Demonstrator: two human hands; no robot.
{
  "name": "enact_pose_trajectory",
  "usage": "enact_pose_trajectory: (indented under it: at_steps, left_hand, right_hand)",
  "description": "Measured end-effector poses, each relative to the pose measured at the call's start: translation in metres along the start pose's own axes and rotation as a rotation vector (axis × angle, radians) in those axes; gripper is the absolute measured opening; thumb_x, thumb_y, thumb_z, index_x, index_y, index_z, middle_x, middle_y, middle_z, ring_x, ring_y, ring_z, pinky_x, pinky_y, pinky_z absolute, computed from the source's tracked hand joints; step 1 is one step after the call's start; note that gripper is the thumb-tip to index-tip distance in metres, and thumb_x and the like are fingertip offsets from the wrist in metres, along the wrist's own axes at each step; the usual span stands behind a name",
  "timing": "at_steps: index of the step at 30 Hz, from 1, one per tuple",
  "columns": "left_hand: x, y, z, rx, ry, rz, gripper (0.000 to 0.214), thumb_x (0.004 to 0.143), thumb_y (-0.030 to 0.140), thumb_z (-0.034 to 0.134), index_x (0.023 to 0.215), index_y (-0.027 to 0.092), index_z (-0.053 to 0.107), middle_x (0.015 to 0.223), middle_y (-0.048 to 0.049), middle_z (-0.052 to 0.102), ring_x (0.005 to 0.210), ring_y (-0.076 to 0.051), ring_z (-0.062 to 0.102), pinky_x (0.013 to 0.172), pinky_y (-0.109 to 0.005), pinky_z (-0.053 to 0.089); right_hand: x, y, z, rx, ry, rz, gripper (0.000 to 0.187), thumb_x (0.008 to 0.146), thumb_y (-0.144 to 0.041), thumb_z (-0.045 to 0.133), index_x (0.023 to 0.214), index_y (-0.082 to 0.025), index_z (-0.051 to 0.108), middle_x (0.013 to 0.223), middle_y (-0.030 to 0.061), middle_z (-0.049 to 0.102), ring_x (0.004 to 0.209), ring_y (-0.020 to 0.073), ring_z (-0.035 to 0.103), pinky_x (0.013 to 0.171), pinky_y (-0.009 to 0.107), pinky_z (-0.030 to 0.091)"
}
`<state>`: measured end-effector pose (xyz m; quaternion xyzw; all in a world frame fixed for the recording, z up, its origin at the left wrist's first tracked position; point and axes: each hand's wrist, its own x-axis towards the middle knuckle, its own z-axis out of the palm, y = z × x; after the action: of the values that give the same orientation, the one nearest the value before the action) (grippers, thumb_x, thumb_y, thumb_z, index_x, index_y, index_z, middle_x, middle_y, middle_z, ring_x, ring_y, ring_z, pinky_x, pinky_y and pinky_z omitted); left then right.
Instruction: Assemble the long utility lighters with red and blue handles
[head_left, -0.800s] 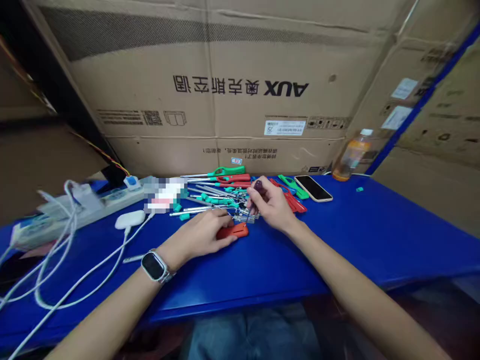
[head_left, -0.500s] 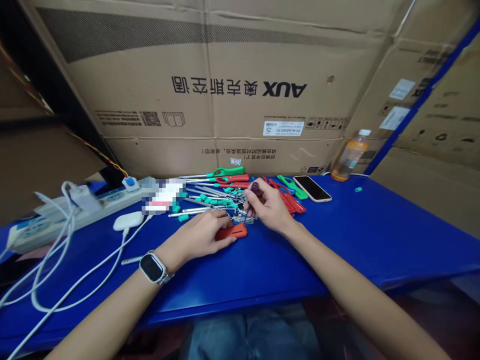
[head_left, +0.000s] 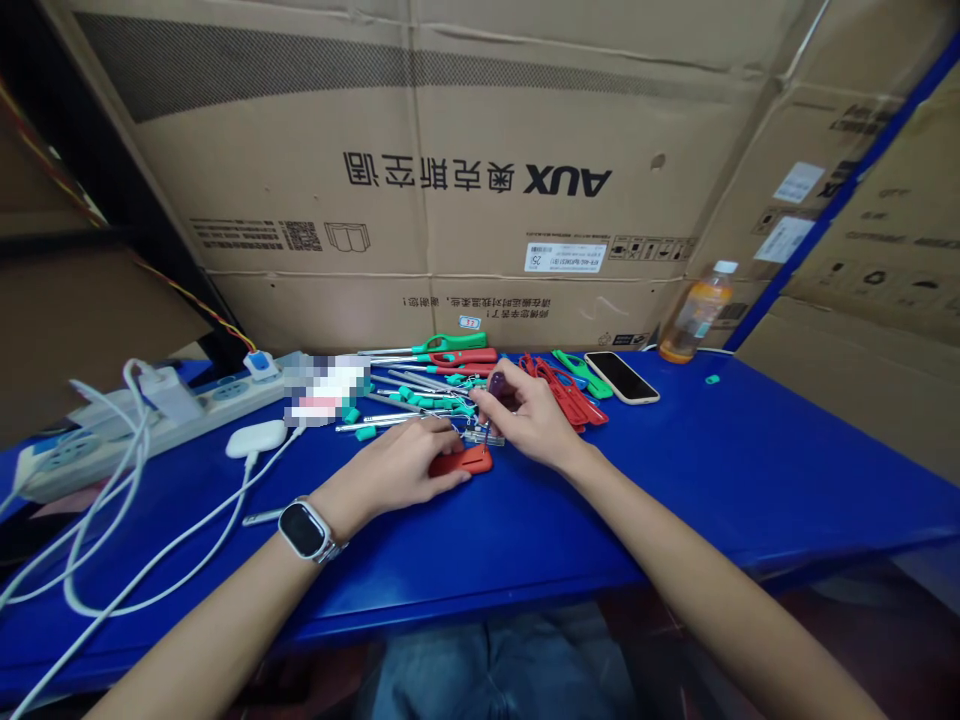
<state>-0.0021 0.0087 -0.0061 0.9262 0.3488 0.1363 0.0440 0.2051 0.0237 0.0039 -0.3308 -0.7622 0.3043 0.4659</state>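
Observation:
My left hand [head_left: 415,462] presses a flat red plastic lighter casing [head_left: 474,460] against the table, fingers closed around its left part. In my right hand [head_left: 532,415] is a screwdriver with a dark purple handle [head_left: 496,385], held nearly upright. Its thin shaft meets the casing near the right end; the exact spot of the tip is too small to make out. Behind the hands lies a pile of lighter parts: metal tubes [head_left: 379,421], small teal pieces [head_left: 365,433] and red casings [head_left: 574,400]. A green lighter [head_left: 459,342] and a red lighter [head_left: 474,357] lie at the back.
On the right, a phone [head_left: 622,378] and an orange drink bottle [head_left: 697,312] stand behind a small teal cap [head_left: 712,379]. A power strip [head_left: 225,395], a white charger case [head_left: 255,437] and looping white cables [head_left: 135,500] occupy the left. A cardboard sheet [head_left: 450,240] walls the back.
My right hand and the screwdriver have shifted slightly left, and the handle is turned a little. My left hand stays on the red casing.

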Motion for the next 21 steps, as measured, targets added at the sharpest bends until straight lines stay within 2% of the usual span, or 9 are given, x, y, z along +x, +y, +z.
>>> enact_pose_trajectory:
  at_steps: [3, 5, 8, 10, 13, 16, 19, 21]
  left_hand:
    - [0.0, 0.003, -0.003, -0.035, 0.019, 0.007, 0.026, 0.09, 0.041, 0.059, 0.085, 0.017, 0.067, 0.087, -0.0073, 0.063, 0.077, -0.022, 0.061, 0.069, -0.033, 0.046]
    - [0.002, 0.005, -0.008, -0.117, 0.089, 0.006, 0.026, 0.091, 0.042, 0.058, 0.089, 0.017, 0.066, 0.088, -0.0067, 0.064, 0.08, -0.022, 0.061, 0.072, -0.033, 0.047]
    - [0.012, 0.009, -0.019, -0.307, 0.361, -0.039, 0.022, 0.094, 0.037, 0.055, 0.095, 0.018, 0.065, 0.09, -0.0051, 0.066, 0.08, -0.019, 0.061, 0.072, -0.031, 0.048]
    - [0.025, 0.013, -0.028, -0.425, 0.554, -0.094, 0.019, 0.092, 0.036, 0.059, 0.091, 0.018, 0.064, 0.087, -0.004, 0.067, 0.077, -0.017, 0.061, 0.068, -0.029, 0.047]
    - [0.047, 0.02, -0.035, -0.586, 0.576, -0.091, 0.019, 0.083, 0.035, 0.071, 0.087, 0.017, 0.063, 0.083, -0.0021, 0.066, 0.073, -0.014, 0.06, 0.068, -0.027, 0.048]
    - [0.061, 0.025, -0.033, -0.725, 0.584, -0.097, 0.021, 0.081, 0.033, 0.073, 0.076, 0.017, 0.061, 0.074, -0.0002, 0.063, 0.066, -0.012, 0.057, 0.064, -0.026, 0.046]
    - [0.062, 0.027, -0.03, -0.786, 0.601, -0.103, 0.019, 0.081, 0.031, 0.073, 0.073, 0.016, 0.063, 0.072, -0.0002, 0.063, 0.065, -0.012, 0.056, 0.064, -0.027, 0.046]
    - [0.058, 0.026, -0.029, -0.777, 0.607, -0.071, 0.016, 0.082, 0.03, 0.073, 0.075, 0.017, 0.066, 0.074, -0.001, 0.065, 0.068, -0.013, 0.057, 0.067, -0.028, 0.046]
  right_hand:
    - [0.0, 0.0, 0.001, 0.057, -0.032, 0.0, 0.025, 0.093, -0.041, 0.057, 0.081, -0.023, 0.047, 0.065, -0.0022, 0.06, 0.053, 0.0127, 0.057, 0.051, 0.026, 0.045]
    - [0.0, 0.0, 0.002, 0.078, -0.035, -0.001, 0.024, 0.092, -0.041, 0.058, 0.082, -0.023, 0.048, 0.065, -0.0026, 0.059, 0.053, 0.0126, 0.056, 0.051, 0.026, 0.045]
    - [0.001, 0.0, 0.002, 0.058, -0.024, -0.013, 0.025, 0.092, -0.042, 0.058, 0.081, -0.023, 0.046, 0.064, -0.0031, 0.057, 0.054, 0.0129, 0.056, 0.05, 0.025, 0.044]
    - [0.001, 0.0, 0.003, 0.051, -0.03, -0.014, 0.025, 0.093, -0.042, 0.056, 0.082, -0.023, 0.046, 0.063, -0.003, 0.058, 0.054, 0.0131, 0.056, 0.051, 0.025, 0.043]
    - [0.001, 0.003, 0.006, 0.058, -0.023, 0.001, 0.024, 0.092, -0.044, 0.056, 0.088, -0.021, 0.051, 0.066, -0.0014, 0.061, 0.056, 0.0134, 0.058, 0.053, 0.025, 0.045]
    - [0.001, 0.008, 0.01, 0.022, 0.038, 0.031, 0.027, 0.091, -0.045, 0.058, 0.088, -0.019, 0.056, 0.067, 0.0002, 0.061, 0.057, 0.0132, 0.056, 0.052, 0.025, 0.044]
    - [0.0, 0.008, 0.01, -0.009, 0.06, 0.053, 0.028, 0.089, -0.044, 0.061, 0.081, -0.017, 0.059, 0.065, 0.0006, 0.061, 0.057, 0.013, 0.054, 0.052, 0.025, 0.043]
    - [-0.001, 0.002, 0.006, 0.018, 0.027, 0.061, 0.027, 0.088, -0.042, 0.061, 0.079, -0.016, 0.06, 0.065, 0.0006, 0.061, 0.057, 0.0124, 0.054, 0.051, 0.025, 0.043]
